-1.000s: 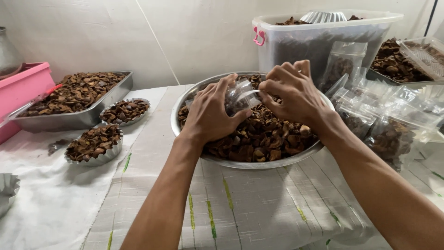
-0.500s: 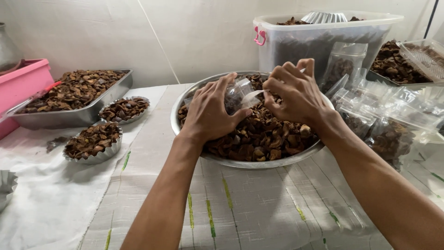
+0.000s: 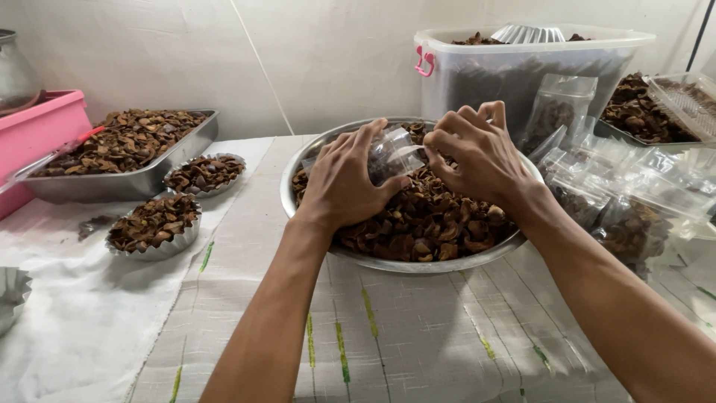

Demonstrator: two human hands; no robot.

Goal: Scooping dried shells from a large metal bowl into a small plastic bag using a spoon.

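Note:
A wide metal bowl (image 3: 418, 263) heaped with brown dried pieces (image 3: 425, 224) stands in the middle of the table. Over it, my left hand (image 3: 344, 183) cups a small clear plastic bag (image 3: 394, 151) from the left side. My right hand (image 3: 481, 153) pinches the bag's mouth from the right, fingers curled. The bag is tilted over the pile; I cannot tell what is in it.
At the left are a metal tray (image 3: 119, 179) of the same pieces, two small fluted tins (image 3: 153, 224) (image 3: 203, 173) and a pink tub (image 3: 33, 134). Behind stands a clear plastic bin (image 3: 522, 75); filled clear bags (image 3: 626, 201) lie at the right.
Both hands stay on the bag over the bowl; the fingers have shifted only slightly.

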